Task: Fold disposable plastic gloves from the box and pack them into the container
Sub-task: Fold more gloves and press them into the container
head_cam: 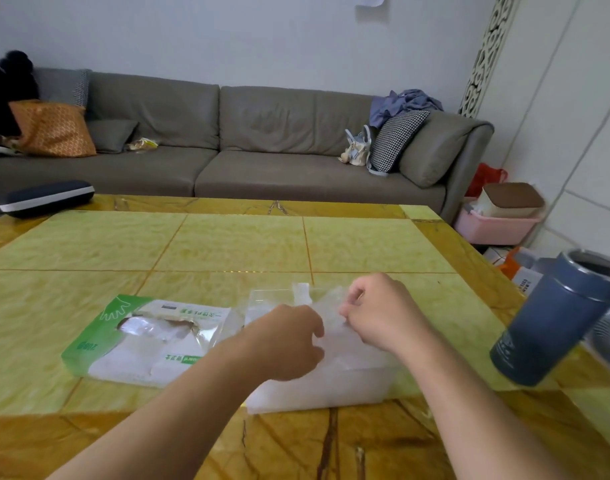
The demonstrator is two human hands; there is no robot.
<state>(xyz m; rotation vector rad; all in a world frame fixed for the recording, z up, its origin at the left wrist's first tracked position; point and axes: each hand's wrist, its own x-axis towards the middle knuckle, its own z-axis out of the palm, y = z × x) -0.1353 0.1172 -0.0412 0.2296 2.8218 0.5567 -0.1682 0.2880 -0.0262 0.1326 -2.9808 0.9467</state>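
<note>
Left hand (289, 341) covered the container's (331, 393) near-left part; glove (331, 317) outline between both hands was too blurred to tell.

The table (227, 244) is glossy veined stone, yellow-green and amber. The glove box (89, 355) looks like printed card, the glove (331, 306) thin clear film, the container (331, 393) cloudy translucent plastic, the tumbler (552, 320) matt blue.

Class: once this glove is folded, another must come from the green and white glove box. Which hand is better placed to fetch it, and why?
Probably the left hand: the glove box lies on its side, while the right hand pinches the glove farther away.
</note>
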